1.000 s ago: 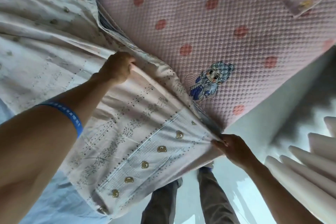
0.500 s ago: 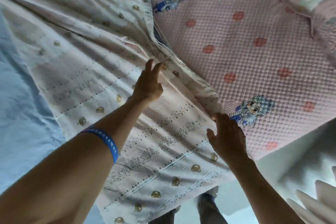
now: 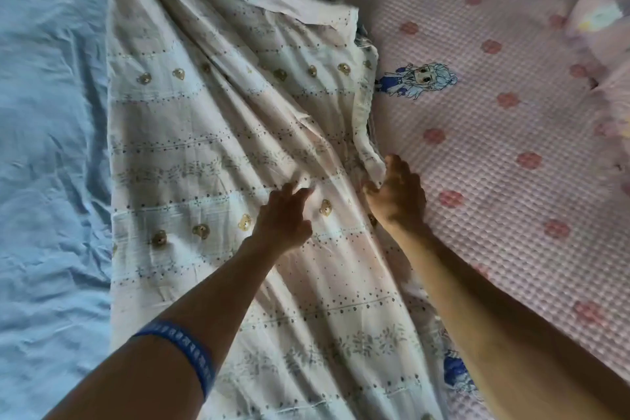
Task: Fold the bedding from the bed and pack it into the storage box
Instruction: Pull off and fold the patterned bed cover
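Cream bear-print cotton quilt cover [image 3: 218, 133] spread on pink quilted bed mat [image 3: 511, 133], left hand [image 3: 283, 215] flat – fingers straight, pressing cover – right hand [image 3: 397, 196] grip pinching cover edge.

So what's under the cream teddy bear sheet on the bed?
The teddy bear sheet lies over the blue sheet on its left and the pink quilted pad on its right. A cartoon print peeks out near its lower edge. Whatever lies beneath its middle is covered.

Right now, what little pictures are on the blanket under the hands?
Small golden-brown teddy bears and rows of tiny dots and leafy sprigs on the cream blanket, seen in the head view.
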